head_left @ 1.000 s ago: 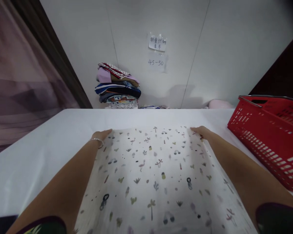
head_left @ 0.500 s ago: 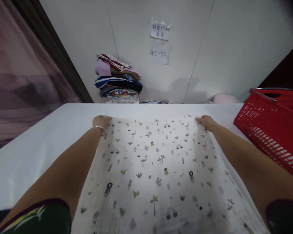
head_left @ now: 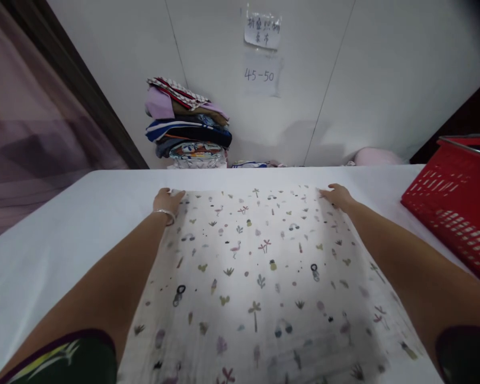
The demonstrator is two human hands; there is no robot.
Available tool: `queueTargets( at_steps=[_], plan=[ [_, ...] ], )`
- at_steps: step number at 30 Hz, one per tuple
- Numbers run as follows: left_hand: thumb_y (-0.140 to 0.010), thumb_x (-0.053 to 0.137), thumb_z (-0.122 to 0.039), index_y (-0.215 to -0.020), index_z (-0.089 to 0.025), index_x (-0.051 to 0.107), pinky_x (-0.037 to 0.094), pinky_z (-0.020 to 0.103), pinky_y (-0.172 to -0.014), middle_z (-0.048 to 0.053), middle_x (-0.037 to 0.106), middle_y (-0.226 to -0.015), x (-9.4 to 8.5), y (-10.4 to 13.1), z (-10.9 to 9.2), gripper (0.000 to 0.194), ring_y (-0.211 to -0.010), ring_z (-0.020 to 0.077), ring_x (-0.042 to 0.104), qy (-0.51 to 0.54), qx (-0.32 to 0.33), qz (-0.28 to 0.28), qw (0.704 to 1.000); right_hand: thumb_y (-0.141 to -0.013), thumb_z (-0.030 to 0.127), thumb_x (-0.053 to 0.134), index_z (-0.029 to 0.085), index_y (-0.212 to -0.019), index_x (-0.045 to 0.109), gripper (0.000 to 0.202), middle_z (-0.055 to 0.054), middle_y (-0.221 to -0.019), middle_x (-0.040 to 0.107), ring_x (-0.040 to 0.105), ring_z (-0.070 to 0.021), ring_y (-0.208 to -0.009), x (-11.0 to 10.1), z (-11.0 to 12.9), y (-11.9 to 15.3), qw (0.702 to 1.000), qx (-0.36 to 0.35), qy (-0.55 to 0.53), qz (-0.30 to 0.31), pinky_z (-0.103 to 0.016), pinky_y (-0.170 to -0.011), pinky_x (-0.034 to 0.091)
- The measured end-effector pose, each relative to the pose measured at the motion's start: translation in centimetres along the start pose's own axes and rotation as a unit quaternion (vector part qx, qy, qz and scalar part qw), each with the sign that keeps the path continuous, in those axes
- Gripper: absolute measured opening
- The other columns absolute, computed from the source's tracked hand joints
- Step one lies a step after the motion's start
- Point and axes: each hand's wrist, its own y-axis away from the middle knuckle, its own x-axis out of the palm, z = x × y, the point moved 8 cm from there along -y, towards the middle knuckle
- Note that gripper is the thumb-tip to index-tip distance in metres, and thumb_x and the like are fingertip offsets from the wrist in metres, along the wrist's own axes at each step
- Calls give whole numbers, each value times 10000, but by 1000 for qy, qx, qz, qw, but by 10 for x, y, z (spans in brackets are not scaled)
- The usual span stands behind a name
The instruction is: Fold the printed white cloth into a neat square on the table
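Note:
A white cloth [head_left: 260, 250] printed with small palms, flamingos, cacti and rainbows is spread out over the table in front of me. At its far left corner is my left hand [head_left: 168, 200], a bracelet on the wrist; thumb and fingers are apart and touch the corner. My right hand [head_left: 338, 197] rests at the far right corner, its thumb and forefinger spread at the cloth's edge. Both arms reach forward along the sides of the cloth, whose near end runs out of view at the bottom.
The cloth lies on a white-covered table [head_left: 80, 224]. A red plastic basket [head_left: 460, 197] stands at the right. Behind the far edge are a stack of folded fabrics [head_left: 190, 125] and a pink bundle [head_left: 378, 156]. Paper notes [head_left: 260, 74] hang on the wall; a curtain [head_left: 32, 128] is at left.
The far edge of the cloth has settled flatter on the table. My fingers have loosened and spread at both corners. The view has shifted slightly, so the basket appears farther right.

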Motion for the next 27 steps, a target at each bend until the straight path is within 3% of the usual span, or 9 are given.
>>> queueTargets(
  at_steps=[2,5,11,16,19,22,25,27],
  plan=[
    [-789,531,-478,-1325,-100,381,406,403,-960,167,499,-1299,-7,18,10,673,-1151,299,501,-9,5,2,1000,-755,487,603,117,-1225,513,604,-143,-979,640,609,-217,-754,-5,-6,19,999,-14,47,17,-313,-660,469],
    [-789,514,-480,-1348,-112,363,397,418,-982,167,474,-1328,-16,62,24,687,-1172,306,488,-40,48,49,997,-781,485,569,120,-1259,489,606,-112,-874,657,605,-192,-658,-17,-24,62,996,-11,62,55,-298,-626,464],
    [-766,469,-460,-1297,-114,421,364,402,-1037,135,332,-1437,-40,180,64,635,-1270,300,379,-74,157,78,982,-772,515,563,177,-1307,452,642,-103,-920,655,591,-175,-633,-44,-85,175,989,38,-63,126,-265,-525,452],
    [-744,461,-449,-1175,-177,505,331,419,-1069,115,371,-1406,-64,254,90,512,-1278,291,367,-85,200,67,974,-761,454,607,175,-1287,478,610,-90,-906,659,613,-182,-723,-63,-120,259,976,71,-137,156,-256,-603,484],
    [-741,474,-410,-1113,-197,531,315,424,-1078,104,425,-1361,-76,289,87,432,-1270,274,377,-77,242,44,966,-789,421,580,177,-1319,436,600,-61,-774,650,603,-168,-630,-69,-135,291,966,100,-171,166,-272,-575,496],
    [-770,477,-416,-1052,-214,562,352,407,-1050,90,469,-1324,-79,329,68,357,-1219,248,438,-51,307,40,949,-823,404,530,161,-1327,414,571,-36,-667,621,592,-165,-571,-73,-146,308,969,96,-159,166,-285,-564,493],
    [-787,515,-414,-994,-227,602,372,397,-1029,78,539,-1254,-70,374,43,292,-1178,241,475,-27,385,71,920,-823,386,521,172,-1239,506,468,-68,-829,650,612,-185,-719,-91,-140,318,998,-18,-12,56,-307,-685,484],
    [-796,539,-394,-998,-222,618,382,398,-1014,80,553,-1240,-63,400,26,277,-1161,241,486,-16,435,82,896,-835,352,492,192,-1146,569,358,-78,-980,638,598,-205,-866,-97,-119,333,988,-132,69,-30,-324,-782,461]
  ],
)
